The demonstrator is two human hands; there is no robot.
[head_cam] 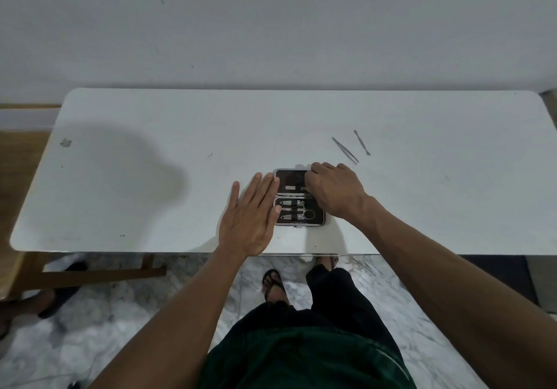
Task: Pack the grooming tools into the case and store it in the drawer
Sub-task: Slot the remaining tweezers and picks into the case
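Lying open near front edge of white bench (120, 177): small dark silver-rimmed grooming case (294, 198), several metal tools strapped inside; left hand (253, 216) flat, fingers straight against case's left side; right hand (331, 189) over upper half, fingers curled, contents unclear; silver tweezers (345, 150) and thin metal cuticle pusher (362, 143) loose beyond, right

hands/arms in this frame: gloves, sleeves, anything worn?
Both bare. The left hand and right hand show no gloves, rings or watch, and both forearms are uncovered up to the frame edge, no sleeves in view. Fingers bare, no tape or markings visible.
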